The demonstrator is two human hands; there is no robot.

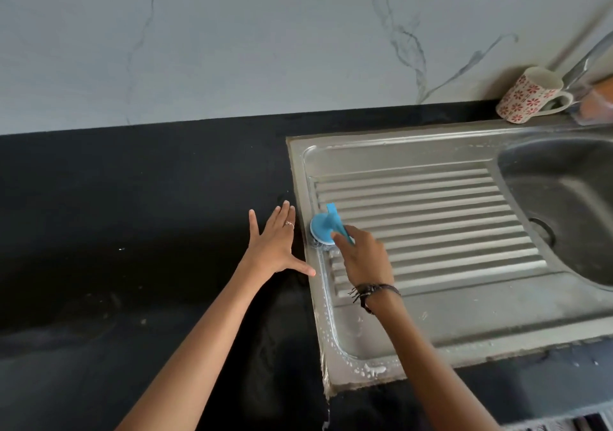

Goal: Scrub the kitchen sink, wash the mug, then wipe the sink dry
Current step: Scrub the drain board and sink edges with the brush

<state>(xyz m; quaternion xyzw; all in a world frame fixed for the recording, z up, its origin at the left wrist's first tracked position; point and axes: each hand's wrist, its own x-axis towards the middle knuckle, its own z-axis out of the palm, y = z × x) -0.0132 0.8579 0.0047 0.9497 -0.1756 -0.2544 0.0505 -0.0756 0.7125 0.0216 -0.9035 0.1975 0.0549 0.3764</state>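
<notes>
Black countertop [132, 198], right hand [361, 258] gripping blue scrubber [326, 226] (on drainboard [431, 218])

drainboard [431, 205]: open ribbed run rightward to basin [564, 198] | left edge: blocked by blue scrub brush [326, 228] under right hand [363, 258], left hand [275, 241] flat on counter [132, 198] just beside | back right rim: floral mug [527, 95], tap base [583, 66] crowd corner

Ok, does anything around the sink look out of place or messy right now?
Little stands out. Soapy droplets dot the near-left rim of the sink, as expected while scrubbing. The floral mug only appears tilted at the wide-angle picture's edge; it stands behind the sink.
</notes>
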